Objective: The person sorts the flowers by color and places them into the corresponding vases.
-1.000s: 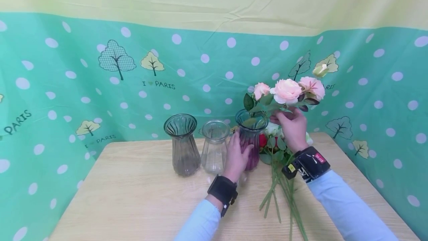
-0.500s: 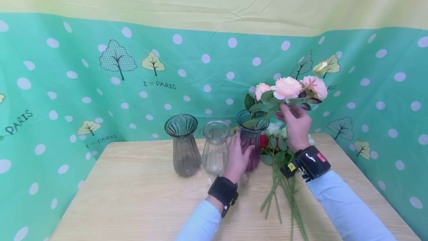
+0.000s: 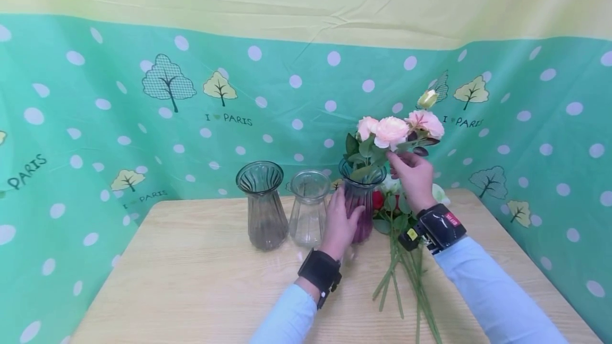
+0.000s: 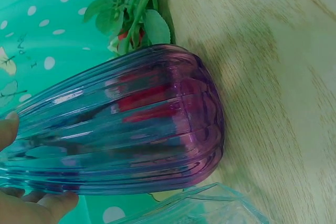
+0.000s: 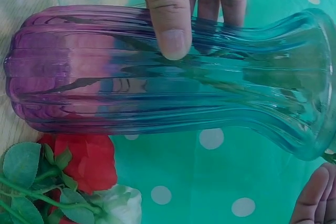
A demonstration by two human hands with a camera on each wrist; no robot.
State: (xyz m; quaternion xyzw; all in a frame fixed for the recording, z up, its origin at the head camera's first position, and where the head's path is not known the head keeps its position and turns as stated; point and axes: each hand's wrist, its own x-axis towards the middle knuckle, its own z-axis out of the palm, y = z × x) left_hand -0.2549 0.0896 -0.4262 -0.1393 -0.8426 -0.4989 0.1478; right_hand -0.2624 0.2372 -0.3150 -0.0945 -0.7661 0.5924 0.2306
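A ribbed glass vase (image 3: 358, 200), blue-green above and purple at its base, stands upright on the table. My left hand (image 3: 338, 227) grips its side, the thumb (image 5: 173, 35) across the near face in the right wrist view. Pale pink artificial roses (image 3: 392, 131) with a bud and leaves lean over the vase's rim. Their dark stems (image 5: 81, 83) show through the glass, down to the purple part. My right hand (image 3: 415, 177), right of the rim, pinches the spray just below the blooms; leaves partly hide its fingertips.
Left of it stand a clear glass vase (image 3: 306, 216) and a grey-green one (image 3: 265, 222). Red roses (image 5: 86, 161) and white roses (image 5: 121, 203) lie to the right, their long green stems (image 3: 421, 291) pointing toward the front. A dotted cloth (image 3: 268, 84) hangs behind the table (image 3: 201, 280).
My right hand has shifted left, bringing the pink roses further over the vase, and the bud has swung left. My left hand stays on the vase.
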